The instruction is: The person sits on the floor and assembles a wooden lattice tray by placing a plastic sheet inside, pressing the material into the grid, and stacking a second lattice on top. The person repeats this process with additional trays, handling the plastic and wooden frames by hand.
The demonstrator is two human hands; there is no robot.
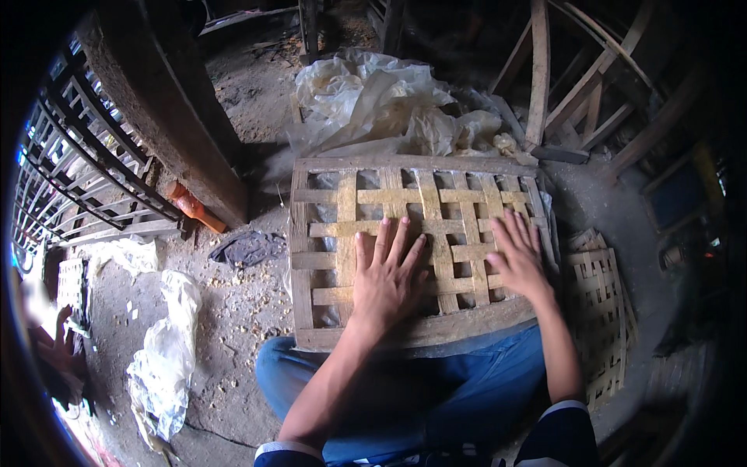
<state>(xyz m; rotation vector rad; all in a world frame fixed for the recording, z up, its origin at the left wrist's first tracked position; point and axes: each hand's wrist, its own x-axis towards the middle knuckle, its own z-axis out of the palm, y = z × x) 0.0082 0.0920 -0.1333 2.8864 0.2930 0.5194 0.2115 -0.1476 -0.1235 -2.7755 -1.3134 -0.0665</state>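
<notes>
A wooden frame with a woven lattice of flat strips lies before me, its near edge by my blue-trousered lap. Flat on the middle of the lattice rests my left hand, fingers spread and pointing away from me. My right hand lies on the lattice near its right side, fingers stretched out too. Neither hand grips anything. Pale clear sheeting shows through some gaps in the weave. What lies beneath the frame is mostly hidden.
Crumpled plastic sheeting is heaped beyond the frame. More woven panels lie at the right. On the left are a wooden post, an orange bottle, a dark cloth and plastic sheeting. Wooden framework stands far right.
</notes>
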